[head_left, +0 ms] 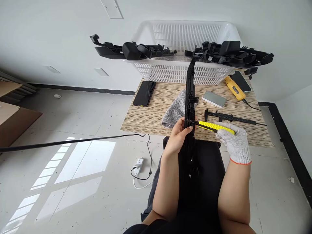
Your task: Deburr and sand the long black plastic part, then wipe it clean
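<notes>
My bare left hand is closed around a long black plastic part that stands on end from my lap up to the basket rim. My right hand, in a white knit glove, grips a yellow-handled utility knife. The knife's tip touches the black part right beside my left fingers. A grey cloth lies on the table just behind my left hand.
A small wood-grain table carries a white slatted basket with black plastic parts laid across its rim, a black phone, a black caliper, a grey block, a yellow tool and a second phone. A power strip and cables lie on the floor.
</notes>
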### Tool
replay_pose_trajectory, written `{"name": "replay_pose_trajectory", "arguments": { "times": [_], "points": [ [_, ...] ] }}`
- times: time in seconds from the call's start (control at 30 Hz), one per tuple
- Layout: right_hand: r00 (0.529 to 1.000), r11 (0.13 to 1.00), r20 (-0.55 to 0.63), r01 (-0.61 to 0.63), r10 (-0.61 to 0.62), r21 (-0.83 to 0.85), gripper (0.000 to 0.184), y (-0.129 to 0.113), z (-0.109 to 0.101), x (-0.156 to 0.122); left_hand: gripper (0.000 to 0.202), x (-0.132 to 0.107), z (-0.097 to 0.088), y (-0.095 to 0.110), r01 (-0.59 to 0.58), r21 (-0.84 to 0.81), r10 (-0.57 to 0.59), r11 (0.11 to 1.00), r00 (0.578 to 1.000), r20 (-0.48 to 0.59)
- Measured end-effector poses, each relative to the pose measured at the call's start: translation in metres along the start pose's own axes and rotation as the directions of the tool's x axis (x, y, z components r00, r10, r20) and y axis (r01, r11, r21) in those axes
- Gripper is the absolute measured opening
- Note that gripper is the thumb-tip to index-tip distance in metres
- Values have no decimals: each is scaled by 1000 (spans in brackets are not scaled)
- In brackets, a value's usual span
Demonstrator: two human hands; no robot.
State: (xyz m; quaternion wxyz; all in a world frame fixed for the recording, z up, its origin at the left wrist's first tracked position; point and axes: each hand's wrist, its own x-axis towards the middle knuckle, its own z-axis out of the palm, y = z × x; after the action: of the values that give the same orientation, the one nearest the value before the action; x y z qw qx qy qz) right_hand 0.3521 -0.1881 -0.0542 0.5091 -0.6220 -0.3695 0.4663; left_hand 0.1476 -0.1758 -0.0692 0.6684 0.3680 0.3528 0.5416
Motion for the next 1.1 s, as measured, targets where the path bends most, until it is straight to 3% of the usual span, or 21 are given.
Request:
{"name": "replay_pose_trajectory", "arguments": {
  "times": [0.1,0.23,0.37,0.57,0.63,0.77,0.87,1.0,1.1],
  "points": [
    [996,998,-83,40,-43,-38,35,0,-2,-1,25,1,-1,-2,0,-39,-1,999,999,-49],
    [1000,999,6,27,-27,-44,35,-2,-1,-2,29,3,0,-6,-57,43,61,997,994,-94],
    [995,998,-90,46,-42,45,32,-3,2,-2,32,5,3,-10,-93,108,106,990,987,-120],
    [976,995,219,37,-17,-90,57,-4,2,-1,39,6,6,-14,-112,182,141,977,977,-157],
    [969,993,244,74,-49,-91,59,-3,3,-1,38,6,7,-15,-116,186,146,976,977,-157],
    [991,974,103,109,-89,-201,44,-1,4,-3,38,7,7,-15,-115,202,149,973,976,-158],
    [997,961,58,55,-41,-270,47,1,5,-4,36,7,7,-14,-124,208,160,970,974,-163],
    [992,975,-86,69,-89,-212,44,1,9,-4,37,6,6,-12,-107,213,147,971,972,-181],
    [998,974,-24,54,-61,-218,44,0,8,-4,37,6,6,-10,-109,211,149,971,971,-187]
  ]
}}
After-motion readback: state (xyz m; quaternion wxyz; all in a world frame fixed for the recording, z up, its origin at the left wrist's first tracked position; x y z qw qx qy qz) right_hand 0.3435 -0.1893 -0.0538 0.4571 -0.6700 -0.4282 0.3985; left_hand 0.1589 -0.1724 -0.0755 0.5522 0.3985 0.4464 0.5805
